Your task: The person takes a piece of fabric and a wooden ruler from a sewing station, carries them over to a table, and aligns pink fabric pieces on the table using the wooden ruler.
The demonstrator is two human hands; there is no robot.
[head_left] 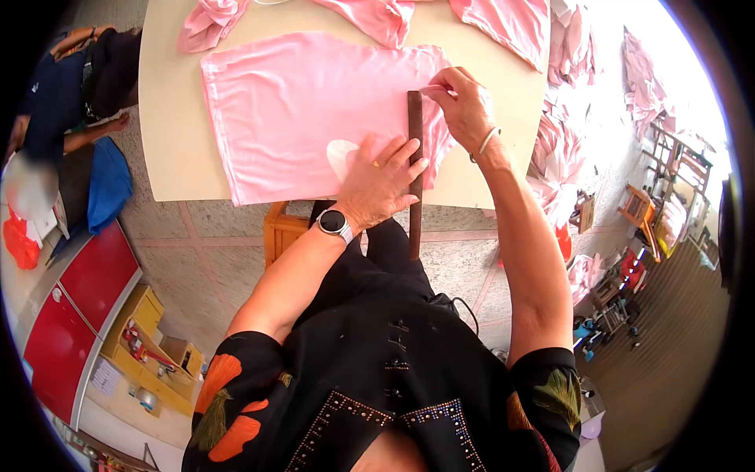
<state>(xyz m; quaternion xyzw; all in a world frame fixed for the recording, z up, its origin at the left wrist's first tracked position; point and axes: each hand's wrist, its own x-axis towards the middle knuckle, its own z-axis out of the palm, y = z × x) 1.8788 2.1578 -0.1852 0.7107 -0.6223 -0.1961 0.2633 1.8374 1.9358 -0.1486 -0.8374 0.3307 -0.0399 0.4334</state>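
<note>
A pink garment piece (291, 102) lies spread on the cream table, its near edge at the table's front. Across its right part lies a dark wooden strip (415, 126), whose near end juts out past the table edge. My left hand (377, 177) rests flat with fingers spread, fingertips pressing on the strip and the palm over the cloth. A white rounded patch (340, 156) shows partly from under that hand; I cannot tell if it is loose or printed. Right of the strip's far end, my right hand (464, 98) pinches the garment's edge between thumb and fingers.
More pink pieces (370, 17) lie along the far side of the table (173, 118). Heaps of pink cloth (560, 141) stand to the right. A wooden stool (283, 228) is under the front edge. Another person (71, 86) is at the left, near red cabinet doors (94, 271).
</note>
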